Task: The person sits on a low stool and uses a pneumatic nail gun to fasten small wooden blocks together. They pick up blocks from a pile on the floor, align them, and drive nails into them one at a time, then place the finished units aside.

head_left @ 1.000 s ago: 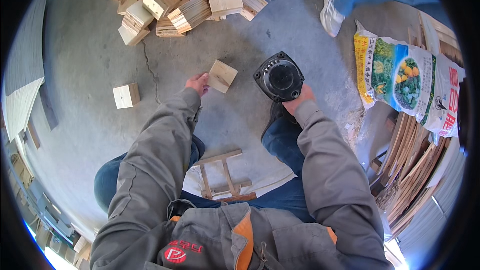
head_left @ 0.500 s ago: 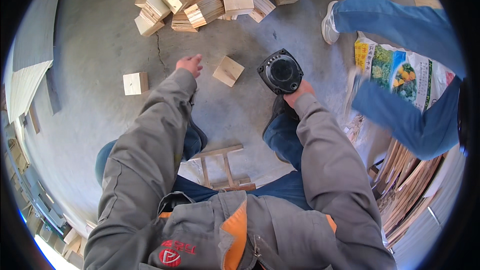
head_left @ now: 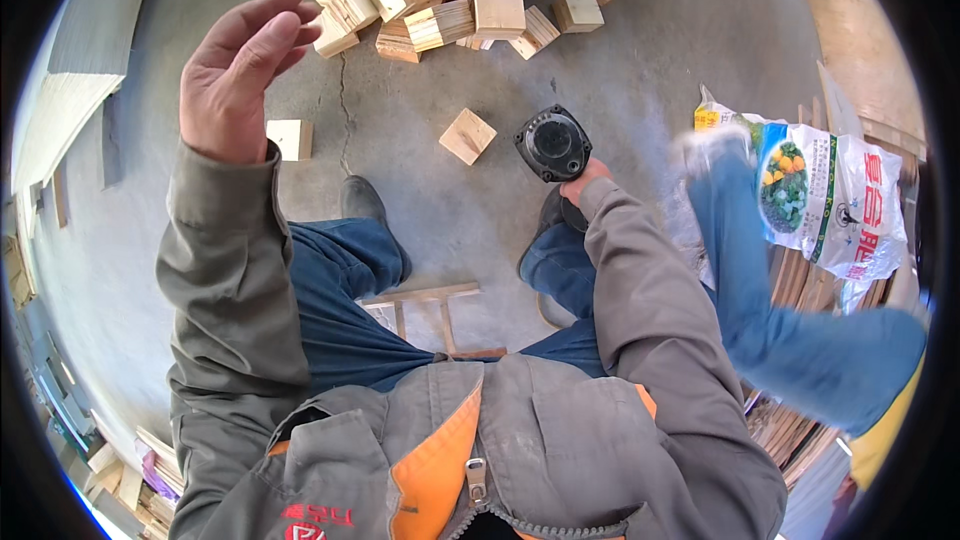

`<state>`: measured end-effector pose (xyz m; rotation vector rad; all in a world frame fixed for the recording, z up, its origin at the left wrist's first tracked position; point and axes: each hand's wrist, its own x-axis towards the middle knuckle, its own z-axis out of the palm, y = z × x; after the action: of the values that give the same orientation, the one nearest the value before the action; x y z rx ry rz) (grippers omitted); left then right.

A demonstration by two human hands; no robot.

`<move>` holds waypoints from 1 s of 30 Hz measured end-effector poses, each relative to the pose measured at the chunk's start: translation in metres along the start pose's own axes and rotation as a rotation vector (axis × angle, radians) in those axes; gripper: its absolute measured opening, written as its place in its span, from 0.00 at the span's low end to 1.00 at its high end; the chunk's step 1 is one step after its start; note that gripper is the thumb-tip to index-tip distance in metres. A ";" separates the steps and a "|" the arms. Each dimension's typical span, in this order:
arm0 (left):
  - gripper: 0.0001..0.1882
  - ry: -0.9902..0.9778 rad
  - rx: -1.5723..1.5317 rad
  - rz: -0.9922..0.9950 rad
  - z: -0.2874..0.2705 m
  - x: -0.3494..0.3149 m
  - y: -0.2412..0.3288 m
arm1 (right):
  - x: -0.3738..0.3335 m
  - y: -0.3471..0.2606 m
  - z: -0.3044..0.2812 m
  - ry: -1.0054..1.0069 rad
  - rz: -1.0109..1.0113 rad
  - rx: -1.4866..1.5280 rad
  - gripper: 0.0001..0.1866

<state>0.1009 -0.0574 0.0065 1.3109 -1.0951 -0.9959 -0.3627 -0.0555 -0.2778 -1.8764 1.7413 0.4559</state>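
Note:
My left hand (head_left: 240, 75) is lifted over the floor on the left, its thumb apart from loosely bent fingers, with nothing seen in it. My right hand (head_left: 585, 181) is closed on what looks like a nail gun (head_left: 556, 144); its black, four-cornered cap with bolts faces up, and the rest is mostly hidden below. Between the two hands a wooden block (head_left: 467, 136) lies alone on the concrete. Another pale block (head_left: 291, 139) sits below my left hand, partly covered by my wrist and cuff.
A heap of wooden blocks (head_left: 440, 24) lies at the far side. A small wooden frame (head_left: 445, 325) is between my legs. On the right a person's blurred leg (head_left: 740, 250) passes a printed plastic sack (head_left: 845, 200) and stacked wood strips (head_left: 795, 430). Boards (head_left: 95, 30) lean at far left.
My left hand has risen and moved left, away from the single block. The right hand still grips the nail gun. The other person's legs have moved nearer along the right side.

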 end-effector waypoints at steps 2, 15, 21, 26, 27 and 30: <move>0.19 0.092 0.279 -0.125 -0.022 0.007 -0.025 | -0.001 -0.012 0.001 -0.021 -0.022 0.024 0.21; 0.23 0.112 0.680 0.176 -0.011 0.036 -0.036 | -0.029 -0.006 -0.026 -0.085 -0.065 0.178 0.27; 0.19 0.176 0.661 0.142 -0.013 0.037 -0.011 | -0.055 -0.003 -0.040 -0.002 -0.319 -0.008 0.37; 0.19 0.174 0.650 0.146 -0.017 0.038 -0.010 | -0.050 -0.010 -0.036 -0.176 -0.412 0.627 0.35; 0.19 0.177 0.664 0.141 -0.019 0.038 -0.011 | -0.052 -0.029 -0.041 -0.260 -0.342 0.820 0.34; 0.19 0.157 0.664 0.094 -0.021 0.039 -0.008 | -0.054 -0.059 -0.048 -0.315 -0.261 0.695 0.29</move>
<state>0.1300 -0.0910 0.0016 1.8055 -1.4105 -0.4504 -0.3153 -0.0390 -0.1988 -1.4021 1.2081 0.0234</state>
